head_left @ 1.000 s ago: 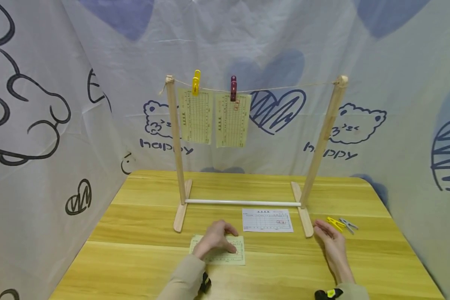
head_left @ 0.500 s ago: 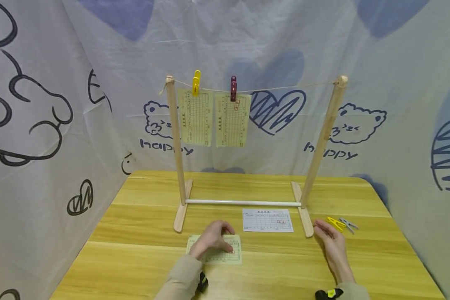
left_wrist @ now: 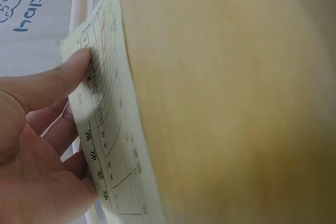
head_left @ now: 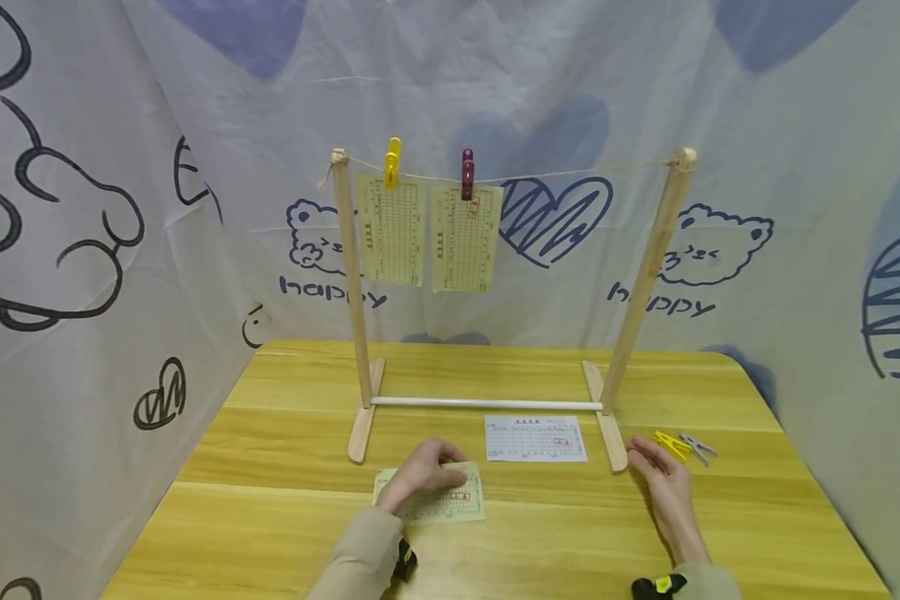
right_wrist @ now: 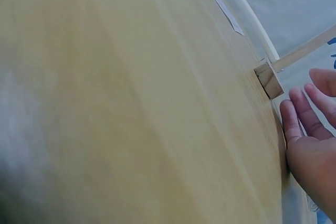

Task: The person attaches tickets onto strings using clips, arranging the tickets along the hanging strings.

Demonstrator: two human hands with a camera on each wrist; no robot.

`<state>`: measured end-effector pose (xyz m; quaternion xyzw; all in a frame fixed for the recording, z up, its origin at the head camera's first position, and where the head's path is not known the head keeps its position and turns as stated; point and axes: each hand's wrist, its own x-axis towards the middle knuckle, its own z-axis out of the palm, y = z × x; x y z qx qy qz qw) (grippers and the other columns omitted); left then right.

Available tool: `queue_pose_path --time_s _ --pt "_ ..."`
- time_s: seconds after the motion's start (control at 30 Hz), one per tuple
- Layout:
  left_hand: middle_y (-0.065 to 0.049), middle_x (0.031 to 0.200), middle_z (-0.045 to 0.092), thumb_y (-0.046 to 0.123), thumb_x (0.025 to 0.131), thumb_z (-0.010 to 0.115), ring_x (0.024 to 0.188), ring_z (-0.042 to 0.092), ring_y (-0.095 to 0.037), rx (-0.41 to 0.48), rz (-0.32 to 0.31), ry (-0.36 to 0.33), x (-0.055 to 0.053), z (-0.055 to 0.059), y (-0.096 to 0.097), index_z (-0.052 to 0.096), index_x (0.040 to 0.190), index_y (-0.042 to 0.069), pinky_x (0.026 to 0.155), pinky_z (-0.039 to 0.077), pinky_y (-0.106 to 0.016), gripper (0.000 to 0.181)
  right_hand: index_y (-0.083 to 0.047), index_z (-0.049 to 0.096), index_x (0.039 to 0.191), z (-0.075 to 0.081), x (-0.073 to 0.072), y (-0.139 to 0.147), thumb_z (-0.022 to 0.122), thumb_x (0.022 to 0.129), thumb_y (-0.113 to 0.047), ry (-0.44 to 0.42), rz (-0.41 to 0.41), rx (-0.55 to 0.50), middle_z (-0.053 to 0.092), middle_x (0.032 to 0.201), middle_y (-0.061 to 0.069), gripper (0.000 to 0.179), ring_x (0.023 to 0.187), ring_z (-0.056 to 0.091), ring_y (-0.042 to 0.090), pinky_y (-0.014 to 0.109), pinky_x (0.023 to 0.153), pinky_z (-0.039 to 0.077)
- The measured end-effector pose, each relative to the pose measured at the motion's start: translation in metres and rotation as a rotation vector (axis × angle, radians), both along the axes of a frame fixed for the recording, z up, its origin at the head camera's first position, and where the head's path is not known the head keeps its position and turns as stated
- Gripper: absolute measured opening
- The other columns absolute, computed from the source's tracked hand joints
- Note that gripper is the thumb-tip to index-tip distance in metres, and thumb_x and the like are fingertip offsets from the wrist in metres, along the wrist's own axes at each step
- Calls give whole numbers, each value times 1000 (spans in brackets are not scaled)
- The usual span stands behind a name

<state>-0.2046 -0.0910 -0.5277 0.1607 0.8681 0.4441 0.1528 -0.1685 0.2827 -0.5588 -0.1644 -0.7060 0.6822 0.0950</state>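
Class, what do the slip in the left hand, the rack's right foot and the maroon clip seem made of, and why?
Slip: thin matte paper; it bows and carries fine print. Foot: bare-looking wood; streaky grain shows on its end. Maroon clip: probably plastic, slightly glossy, judging by its even colour and sheen.

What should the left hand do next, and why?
Maybe lift the pale green slip toward the string. The left hand pinches that slip, two similar slips hang by clips on the string, and there's bare string to their right.
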Motion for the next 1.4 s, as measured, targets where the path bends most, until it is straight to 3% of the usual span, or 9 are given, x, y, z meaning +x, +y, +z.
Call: queue_pose_path --time_s 0.2,0.33,0.43,0.53,0.67,0.83,1.17,1.3,1.4 --pt "-11 85 72 12 94 70 71 54 -9 33 -14 16 -1 -1 0 74 95 -2 64 45 -20 15 16 56 130 3 2 7 62 96 2 124 -162 -58 70 89 -21 37 84 66 -7 7 73 54" --pt "-12 83 72 12 95 69 70 53 -9 43 -17 16 0 -1 -1 74 93 -3 63 44 -20 15 14 60 127 0 6 16 63 95 2 173 -281 4 67 87 -25 34 80 62 -9 4 69 50" --pt "-12 83 72 13 95 69 70 53 -10 42 -14 13 0 -1 -1 73 93 -2 63 44 -20 15 11 62 127 -4 9 20 62 95 0 148 -325 91 63 92 -30 34 80 56 -10 1 68 46" --pt "-12 83 71 13 95 69 70 53 -10 43 -13 5 0 0 -2 73 93 -2 62 44 -20 16 5 64 129 -6 10 22 62 95 -1 88 -326 213 57 102 -28 35 79 51 -10 2 66 42" --pt "-13 83 71 12 95 69 70 53 -11 47 -18 5 1 0 -2 73 93 -3 62 44 -20 16 1 63 131 -6 11 21 62 95 -5 4 -278 349 55 120 -7 37 78 44 -13 4 65 38" --pt "-13 82 71 11 95 68 69 52 -11 55 -22 4 1 1 -2 73 93 -4 61 43 -20 16 4 63 129 -4 10 22 61 95 -4 -29 -246 377 51 136 14 36 79 41 -16 2 68 37" --pt "-14 82 70 11 96 67 69 51 -11 49 -18 -2 1 1 -1 72 92 -4 61 42 -20 16 5 62 131 -4 10 22 60 96 -5 -46 -241 360 48 143 17 37 83 41 -14 2 69 36" --pt "-12 82 70 11 96 68 69 51 -10 39 -15 2 1 1 -1 72 92 -3 61 42 -20 16 5 63 129 -4 10 23 60 95 -3 -49 -247 382 53 132 14 35 81 41 -14 3 68 36" --pt "-12 82 70 11 96 68 69 52 -10 37 -17 5 0 1 -1 72 92 -3 61 42 -20 16 6 66 124 -3 9 23 61 92 -1 -44 -250 395 58 113 2 33 77 42 -13 4 67 37"
